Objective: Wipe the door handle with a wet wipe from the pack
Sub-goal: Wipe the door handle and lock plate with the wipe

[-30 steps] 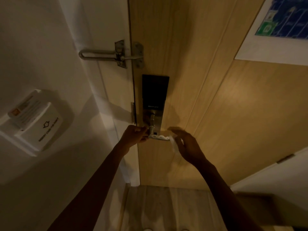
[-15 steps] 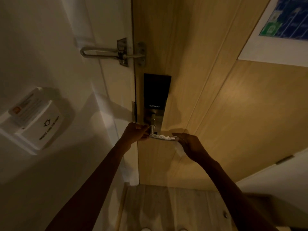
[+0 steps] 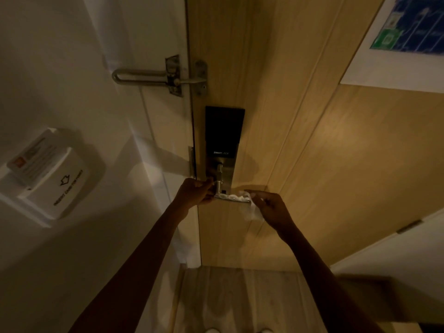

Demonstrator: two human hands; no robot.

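The metal lever door handle (image 3: 230, 197) sticks out below the black smart lock panel (image 3: 224, 131) on the wooden door (image 3: 300, 164). My left hand (image 3: 195, 191) grips the handle's left end, by its pivot. My right hand (image 3: 269, 207) pinches a crumpled white wet wipe (image 3: 251, 207) at the handle's free right end; part of the wipe lies on the lever and part hangs below it. The wipe pack is not in view.
A metal swing-bar door guard (image 3: 163, 76) spans the frame and door above the lock. A white key-card holder (image 3: 51, 174) sticks out from the left wall. A framed plan (image 3: 406, 27) hangs at the upper right. Wood floor (image 3: 230, 299) lies below.
My right hand has closed onto the wipe at the lever's right end and drawn it slightly right and down. My left hand has stayed on the handle.
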